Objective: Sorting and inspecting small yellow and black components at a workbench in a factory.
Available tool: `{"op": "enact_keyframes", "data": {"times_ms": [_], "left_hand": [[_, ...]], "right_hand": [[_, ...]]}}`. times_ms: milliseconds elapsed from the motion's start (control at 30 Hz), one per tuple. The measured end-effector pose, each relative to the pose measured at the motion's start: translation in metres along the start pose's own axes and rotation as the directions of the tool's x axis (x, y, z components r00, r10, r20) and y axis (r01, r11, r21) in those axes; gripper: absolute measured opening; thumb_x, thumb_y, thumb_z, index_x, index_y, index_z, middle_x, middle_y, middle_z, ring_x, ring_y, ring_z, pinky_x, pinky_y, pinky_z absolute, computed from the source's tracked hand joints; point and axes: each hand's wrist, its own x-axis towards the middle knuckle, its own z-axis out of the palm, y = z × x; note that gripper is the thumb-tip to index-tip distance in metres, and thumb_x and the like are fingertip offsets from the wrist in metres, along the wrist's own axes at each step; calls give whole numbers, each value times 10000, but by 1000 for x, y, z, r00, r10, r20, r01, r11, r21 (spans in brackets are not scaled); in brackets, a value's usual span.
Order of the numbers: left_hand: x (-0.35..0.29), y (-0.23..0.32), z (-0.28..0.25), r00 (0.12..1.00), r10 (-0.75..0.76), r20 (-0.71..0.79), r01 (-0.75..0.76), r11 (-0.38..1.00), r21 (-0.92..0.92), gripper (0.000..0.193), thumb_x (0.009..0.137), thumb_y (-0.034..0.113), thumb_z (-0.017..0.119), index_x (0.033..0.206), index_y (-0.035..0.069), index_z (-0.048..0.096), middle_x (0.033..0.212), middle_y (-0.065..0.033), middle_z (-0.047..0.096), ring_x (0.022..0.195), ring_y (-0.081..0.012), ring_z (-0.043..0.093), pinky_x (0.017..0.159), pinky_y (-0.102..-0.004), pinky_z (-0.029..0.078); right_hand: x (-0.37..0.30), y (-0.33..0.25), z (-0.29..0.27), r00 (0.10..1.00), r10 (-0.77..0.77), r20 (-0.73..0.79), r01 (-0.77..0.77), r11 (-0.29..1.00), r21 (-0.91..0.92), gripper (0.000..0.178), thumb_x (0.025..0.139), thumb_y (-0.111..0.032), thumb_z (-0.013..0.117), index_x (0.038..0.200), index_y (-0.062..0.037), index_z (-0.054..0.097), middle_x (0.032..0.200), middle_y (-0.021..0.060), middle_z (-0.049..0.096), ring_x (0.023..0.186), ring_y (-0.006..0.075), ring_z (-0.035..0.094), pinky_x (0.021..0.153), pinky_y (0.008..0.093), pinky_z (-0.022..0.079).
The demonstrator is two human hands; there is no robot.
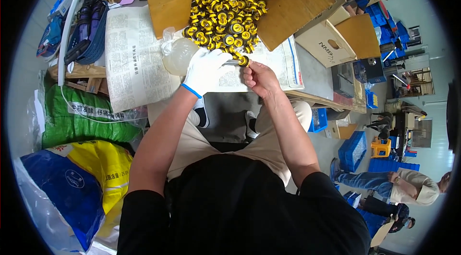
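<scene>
My left hand (206,70), in a white glove with a blue cuff, is closed around a thin silvery shaft (232,62) that meets a small round yellow-and-black part (243,60). I cannot tell whether shaft and part are one piece. On the other side, my bare right hand (261,78) pinches that part between thumb and fingers. Just beyond both hands lies a big heap of similar yellow-and-black parts (225,10). A translucent, rounded plastic bag or container (178,56) sits against my left hand, its contents unclear.
Newspaper sheets (127,58) cover the table under my hands. Brown cardboard flaps (170,0) flank the heap, with a carton (326,43) at right. Green sacks (89,115) and a blue-yellow bag (72,183) stand at left. Co-workers (413,185) are at right, near blue crates (353,151).
</scene>
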Motion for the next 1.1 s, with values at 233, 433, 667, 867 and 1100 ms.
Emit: {"op": "enact_keyframes", "data": {"times_ms": [233, 433, 667, 867, 1100], "left_hand": [[0, 1, -2, 1000, -9, 9, 9, 1000, 1, 245, 878, 320, 704, 1075, 175, 717, 981, -28, 675, 913, -230, 644, 837, -376, 476], [-1, 0, -2, 1000, 20, -6, -21, 1000, -7, 255, 925, 343, 669, 1095, 155, 692, 992, -42, 637, 913, -233, 618, 861, -375, 461], [-1, -1, 1, 1000, 7, -11, -7, 1000, -4, 257, 897, 329, 696, 1088, 158, 705, 991, -38, 659, 904, -240, 628, 847, -379, 473], [3, 8, 0, 990, -105, -98, 100, 993, -59, 296, 852, 283, 746, 1098, 121, 716, 988, -59, 691, 918, -271, 648, 842, -408, 497], [10, 16, -4, 981, -166, -99, 160, 985, -65, 337, 833, 278, 779, 1116, 104, 721, 996, -92, 707, 944, -313, 651, 877, -420, 509]], "right_hand": [[-1, -2, 3, 999, 21, -44, -21, 1000, -20, 269, 1116, -219, 474, 932, -43, 562, 729, 36, 524, 558, 124, 443, 429, 231, 342], [-4, -2, 3, 999, 26, -20, -26, 999, -18, 303, 1115, -250, 485, 903, -51, 569, 715, 19, 519, 544, 118, 438, 426, 232, 343], [-4, -3, 0, 999, 43, -2, -43, 999, -13, 293, 1113, -246, 488, 910, -51, 572, 706, 13, 515, 539, 114, 439, 425, 228, 345], [-10, -9, -3, 1000, 26, -16, -27, 999, -27, 288, 1111, -236, 490, 908, -53, 582, 695, 10, 518, 523, 107, 434, 430, 224, 342], [-3, -35, -22, 946, -296, -128, 137, 727, -673, 328, 1017, -267, 687, 797, -25, 654, 642, -9, 594, 549, 86, 521, 485, 276, 377]]}}
